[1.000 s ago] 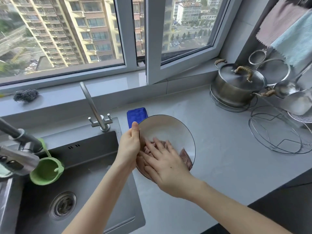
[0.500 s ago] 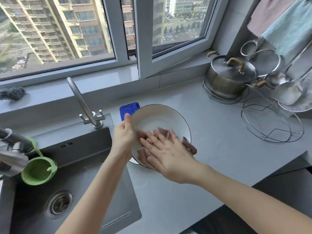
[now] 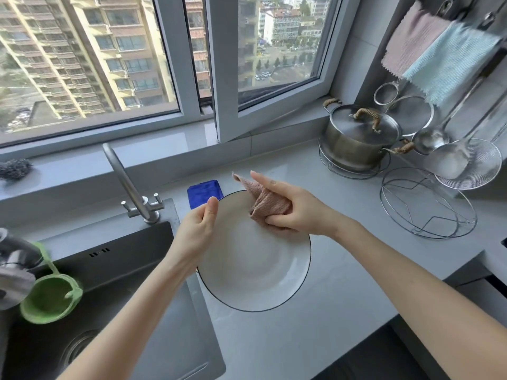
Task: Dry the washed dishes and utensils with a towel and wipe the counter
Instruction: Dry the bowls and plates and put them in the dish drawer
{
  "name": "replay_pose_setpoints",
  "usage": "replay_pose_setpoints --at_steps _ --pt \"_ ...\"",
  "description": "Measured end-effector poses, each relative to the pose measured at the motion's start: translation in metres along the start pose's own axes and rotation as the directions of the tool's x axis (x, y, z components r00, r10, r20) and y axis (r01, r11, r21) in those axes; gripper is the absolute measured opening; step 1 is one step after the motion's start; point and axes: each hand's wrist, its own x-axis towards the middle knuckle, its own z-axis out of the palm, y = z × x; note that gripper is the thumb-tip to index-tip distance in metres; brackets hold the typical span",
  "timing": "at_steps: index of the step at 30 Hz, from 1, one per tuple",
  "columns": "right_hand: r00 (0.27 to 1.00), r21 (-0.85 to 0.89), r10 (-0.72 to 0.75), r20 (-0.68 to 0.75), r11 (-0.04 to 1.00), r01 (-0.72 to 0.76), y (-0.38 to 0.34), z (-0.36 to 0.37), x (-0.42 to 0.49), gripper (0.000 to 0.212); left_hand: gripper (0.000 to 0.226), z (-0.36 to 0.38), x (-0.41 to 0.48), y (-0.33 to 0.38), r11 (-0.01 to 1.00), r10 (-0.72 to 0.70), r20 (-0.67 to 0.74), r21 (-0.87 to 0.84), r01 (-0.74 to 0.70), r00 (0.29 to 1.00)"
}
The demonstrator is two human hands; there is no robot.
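A large white plate (image 3: 255, 272) with a thin dark rim is held tilted over the grey counter (image 3: 343, 270), right of the sink. My left hand (image 3: 196, 231) grips its left rim, thumb on the inner face. My right hand (image 3: 296, 212) holds a bunched pink towel (image 3: 266, 204) against the plate's upper rim, index finger stretched out along the cloth. The plate's far side under my hands is hidden.
A dark sink (image 3: 115, 297) with a tap (image 3: 129, 187) lies at left, a green strainer (image 3: 49, 297) hanging in it. A blue cloth (image 3: 203, 192) lies behind the plate. At right stand a lidded steel pot (image 3: 359, 138), wire racks (image 3: 428, 204), hanging ladles and towels.
My right hand has moved from the plate's lower middle up to its top rim and bunched the towel, which it pressed flat before. The plate now looks nearer and larger.
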Motion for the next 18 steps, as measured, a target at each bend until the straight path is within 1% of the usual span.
replay_pose_setpoints --at_steps 1,3,5,7,10,12,14,16,18 --pt "0.999 0.064 0.015 0.044 0.998 -0.018 -0.004 -0.003 0.001 0.080 0.048 -0.001 0.000 0.001 1.000 0.017 0.011 -0.005 -0.017 1.000" --pt "0.994 0.174 0.052 0.092 0.982 -0.068 -0.010 -0.007 0.001 0.066 0.050 -0.003 -0.001 0.000 0.998 0.007 0.040 -0.058 -0.005 0.999" --pt "0.989 0.195 0.103 0.109 0.973 -0.123 -0.013 -0.006 0.000 0.051 0.046 -0.002 -0.003 -0.005 0.994 -0.029 0.041 -0.104 0.033 0.999" --pt "0.983 0.208 0.151 0.108 0.963 -0.171 -0.013 -0.001 -0.001 0.044 0.039 0.000 -0.006 -0.010 0.992 -0.058 0.041 -0.110 0.063 0.997" --pt "0.977 0.293 0.203 0.063 0.932 -0.213 -0.014 0.008 -0.009 0.043 0.038 0.000 -0.010 -0.016 0.990 -0.084 0.033 -0.114 0.088 0.996" --pt "0.965 0.380 0.262 -0.001 0.893 -0.242 -0.012 0.014 -0.015 0.044 0.044 -0.003 -0.011 -0.020 0.975 -0.131 0.008 -0.181 0.131 0.991" --pt "0.940 0.494 0.331 -0.079 0.832 -0.252 -0.009 0.022 -0.021 0.046 0.042 -0.004 -0.009 -0.027 0.950 -0.175 -0.033 -0.268 0.160 0.984" --pt "0.910 0.596 0.392 -0.134 0.765 -0.242 -0.009 0.031 -0.027 0.046 0.036 -0.001 -0.008 -0.032 0.935 -0.208 -0.084 -0.310 0.173 0.974" --pt "0.873 0.713 0.458 -0.168 0.668 -0.214 -0.009 0.042 -0.034 0.045 0.037 0.006 -0.009 -0.035 0.894 -0.277 -0.146 -0.401 0.199 0.950"
